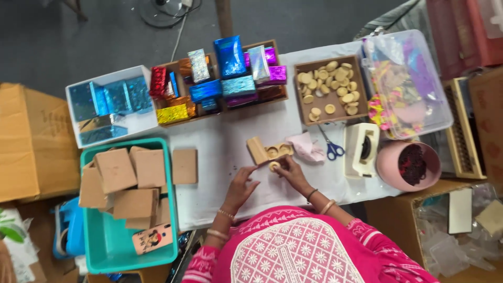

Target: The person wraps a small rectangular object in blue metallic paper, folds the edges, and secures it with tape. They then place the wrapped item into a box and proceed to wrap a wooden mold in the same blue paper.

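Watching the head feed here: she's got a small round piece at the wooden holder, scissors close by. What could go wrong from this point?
1. The right hand pinches the round piece by its edge only; it could slip onto the white table.
2. The wooden holder lies loose, the left hand not on it, so it may shift when pressed.
3. The blue-handled scissors and pink cloth lie beside the holder; a reaching hand could catch them.

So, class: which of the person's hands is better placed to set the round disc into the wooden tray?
Probably the right hand: its fingers already pinch the round disc just below the wooden tray. The left hand is lower down and holds nothing.
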